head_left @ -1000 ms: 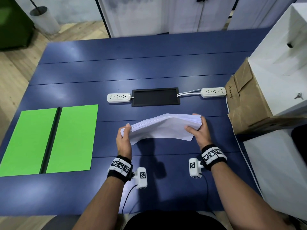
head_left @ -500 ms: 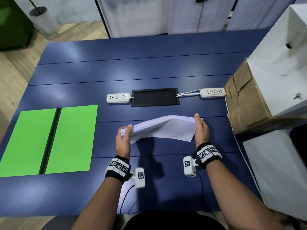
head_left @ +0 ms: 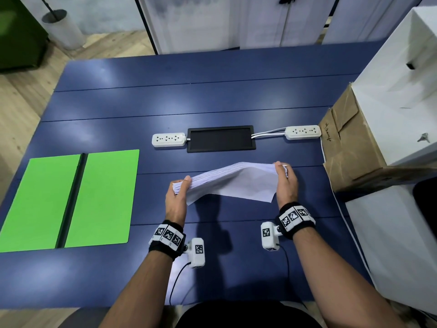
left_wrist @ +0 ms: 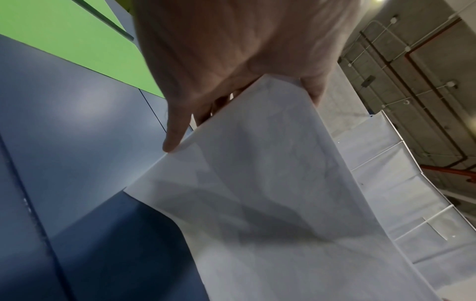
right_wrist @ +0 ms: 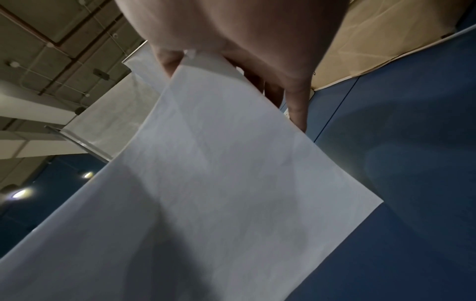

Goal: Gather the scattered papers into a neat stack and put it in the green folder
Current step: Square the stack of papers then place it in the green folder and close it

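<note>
A stack of white papers [head_left: 236, 183] hangs arched above the blue table [head_left: 189, 102], held at both ends. My left hand [head_left: 182, 187] pinches its left edge, thumb on top and fingers beneath. My right hand [head_left: 282, 171] grips the right edge with fingers curled over it. The left wrist view shows the sheets' underside [left_wrist: 270, 173] sagging from the fingers [left_wrist: 172, 140]; the right wrist view shows the same stack [right_wrist: 219, 163]. The green folder [head_left: 101, 197] lies open and flat at the table's left, well apart from the papers, with a corner [left_wrist: 77, 40] in the left wrist view.
Two white power strips [head_left: 168, 139] [head_left: 303, 132] flank a black cable hatch [head_left: 221, 138] just beyond the papers. A brown paper-wrapped box [head_left: 350, 150] and a white cabinet [head_left: 402, 91] with keys [head_left: 423, 138] stand at the right edge.
My right hand left its hold under the stack, tapped the right edge with flat fingers, and now curls over that edge. The left hand kept its pinch; the stack stayed above the table.
</note>
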A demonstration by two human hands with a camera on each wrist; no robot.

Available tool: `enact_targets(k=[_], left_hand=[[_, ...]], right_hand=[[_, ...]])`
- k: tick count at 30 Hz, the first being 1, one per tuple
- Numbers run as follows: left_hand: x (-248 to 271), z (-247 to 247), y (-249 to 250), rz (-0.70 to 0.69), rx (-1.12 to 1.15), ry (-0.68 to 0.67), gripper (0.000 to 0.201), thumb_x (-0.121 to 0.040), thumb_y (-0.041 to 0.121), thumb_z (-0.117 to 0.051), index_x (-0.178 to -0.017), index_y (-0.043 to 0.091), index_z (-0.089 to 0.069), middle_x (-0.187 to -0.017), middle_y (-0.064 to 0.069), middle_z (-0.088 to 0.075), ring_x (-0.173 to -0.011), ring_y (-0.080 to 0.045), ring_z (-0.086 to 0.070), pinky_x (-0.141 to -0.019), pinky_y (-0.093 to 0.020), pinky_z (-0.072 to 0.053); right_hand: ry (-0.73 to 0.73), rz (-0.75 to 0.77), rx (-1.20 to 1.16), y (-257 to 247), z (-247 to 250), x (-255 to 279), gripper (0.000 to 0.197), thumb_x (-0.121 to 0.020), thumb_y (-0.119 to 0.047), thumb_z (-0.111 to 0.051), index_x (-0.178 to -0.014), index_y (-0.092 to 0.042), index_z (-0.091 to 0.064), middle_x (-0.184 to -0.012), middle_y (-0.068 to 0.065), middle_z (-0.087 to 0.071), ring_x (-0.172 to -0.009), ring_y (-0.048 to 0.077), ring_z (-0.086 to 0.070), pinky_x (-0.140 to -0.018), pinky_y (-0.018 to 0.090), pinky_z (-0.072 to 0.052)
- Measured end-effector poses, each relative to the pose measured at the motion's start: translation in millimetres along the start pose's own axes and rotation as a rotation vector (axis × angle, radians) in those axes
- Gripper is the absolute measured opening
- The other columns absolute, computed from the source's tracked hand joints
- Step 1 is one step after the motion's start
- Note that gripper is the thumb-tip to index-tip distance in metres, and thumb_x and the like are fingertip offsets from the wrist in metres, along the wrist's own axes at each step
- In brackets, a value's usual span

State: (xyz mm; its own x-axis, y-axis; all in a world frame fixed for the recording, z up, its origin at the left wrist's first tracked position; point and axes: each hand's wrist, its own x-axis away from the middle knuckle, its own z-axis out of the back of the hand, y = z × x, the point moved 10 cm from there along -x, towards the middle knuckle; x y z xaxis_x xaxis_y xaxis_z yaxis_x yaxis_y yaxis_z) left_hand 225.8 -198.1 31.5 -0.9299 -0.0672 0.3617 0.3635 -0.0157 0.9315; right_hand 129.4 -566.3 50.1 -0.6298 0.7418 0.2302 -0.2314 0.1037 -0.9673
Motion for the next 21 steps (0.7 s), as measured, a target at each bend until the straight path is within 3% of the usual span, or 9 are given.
enact_targets(k=[3,6,8,9,12,14,17,19,21], left_hand=[[-0.2,-1.1,1.0,0.012,-0.018,-0.019,0.038,-0.073,0.065,-0.074,-0.086,0.031,-0.063,-0.083,0.012,-0.064,-0.084,-0.014,-0.057,-0.082,-0.036,-0.042],[6.7,-6.8,12.1,-0.051,-0.063,-0.093,0.057,-0.065,0.065,-0.077,-0.100,0.023,-0.060,-0.089,0.007,-0.063,-0.080,-0.009,-0.058,-0.078,-0.028,-0.045],[11.9,-11.0,18.9,-0.099,-0.120,-0.155,0.067,-0.061,0.056,-0.081,-0.109,0.018,-0.055,-0.096,0.005,-0.064,-0.081,-0.001,-0.061,-0.078,-0.019,-0.049],[11.5,-11.7,17.3,-0.099,-0.158,-0.180,0.070,-0.059,0.051,-0.085,-0.112,0.018,-0.053,-0.100,0.006,-0.064,-0.083,0.002,-0.062,-0.079,-0.016,-0.050],[5.5,-8.7,9.7,-0.109,-0.277,-0.207,0.063,-0.065,0.025,-0.093,-0.113,0.020,-0.052,-0.100,0.009,-0.066,-0.089,-0.002,-0.063,-0.083,-0.020,-0.052],[0.7,-4.4,8.7,-0.130,-0.280,-0.188,0.045,-0.072,0.014,-0.087,-0.104,0.021,-0.056,-0.094,0.008,-0.067,-0.086,-0.009,-0.063,-0.080,-0.023,-0.054],[-0.4,-5.1,13.1,-0.125,-0.269,-0.174,0.028,-0.081,0.007,-0.080,-0.099,0.015,-0.060,-0.091,0.002,-0.065,-0.077,-0.004,-0.061,-0.070,-0.013,-0.049],[-3.2,-2.5,9.3,-0.107,-0.269,-0.165,0.027,-0.079,0.021,-0.080,-0.097,0.011,-0.063,-0.089,0.003,-0.066,-0.077,-0.006,-0.061,-0.073,-0.016,-0.048],[-4.8,-1.1,6.8,-0.095,-0.282,-0.181,0.028,-0.080,0.027,-0.075,-0.099,0.008,-0.066,-0.092,0.002,-0.068,-0.083,-0.013,-0.061,-0.080,-0.028,-0.048]], right_hand=[[-0.021,0.039,0.032,-7.2,-2.3,3.0,0.021,-0.093,-0.041,-0.057,-0.104,-0.026,-0.067,-0.104,-0.018,-0.068,-0.099,0.001,-0.061,-0.089,0.023,-0.045],[-0.067,0.073,0.063,-10.2,-1.7,9.0,0.044,-0.087,-0.063,-0.055,-0.115,-0.030,-0.061,-0.111,-0.022,-0.063,-0.098,-0.017,-0.056,-0.084,0.014,-0.042],[-0.124,0.051,0.070,-3.9,-2.5,10.6,0.057,-0.081,-0.069,-0.058,-0.121,-0.028,-0.058,-0.117,-0.015,-0.063,-0.103,-0.006,-0.059,-0.085,0.011,-0.044],[-0.148,0.006,0.090,5.5,-2.1,8.8,0.059,-0.084,-0.061,-0.062,-0.130,-0.025,-0.054,-0.128,-0.008,-0.061,-0.116,0.003,-0.057,-0.093,0.013,-0.043],[-0.211,-0.089,0.192,34.5,-0.3,0.9,0.083,-0.081,-0.039,-0.080,-0.149,-0.019,-0.037,-0.151,0.000,-0.045,-0.140,0.017,-0.042,-0.115,0.034,-0.035],[-0.239,-0.100,0.268,50.4,2.1,-5.3,0.092,-0.067,-0.049,-0.086,-0.144,-0.022,-0.042,-0.140,-0.002,-0.058,-0.130,0.017,-0.055,-0.110,0.041,-0.044],[-0.227,-0.105,0.316,74.0,6.1,-16.5,0.088,-0.065,-0.043,-0.077,-0.141,-0.010,-0.047,-0.122,0.005,-0.068,-0.113,0.020,-0.066,-0.103,0.046,-0.051],[-0.207,-0.093,0.282,65.2,3.8,-11.3,0.071,-0.074,-0.027,-0.076,-0.137,-0.005,-0.051,-0.116,0.007,-0.070,-0.108,0.021,-0.068,-0.102,0.047,-0.051],[-0.194,-0.040,0.266,46.2,2.7,-4.2,0.038,-0.084,-0.006,-0.071,-0.120,-0.006,-0.060,-0.104,0.004,-0.071,-0.096,0.017,-0.067,-0.097,0.038,-0.054]])
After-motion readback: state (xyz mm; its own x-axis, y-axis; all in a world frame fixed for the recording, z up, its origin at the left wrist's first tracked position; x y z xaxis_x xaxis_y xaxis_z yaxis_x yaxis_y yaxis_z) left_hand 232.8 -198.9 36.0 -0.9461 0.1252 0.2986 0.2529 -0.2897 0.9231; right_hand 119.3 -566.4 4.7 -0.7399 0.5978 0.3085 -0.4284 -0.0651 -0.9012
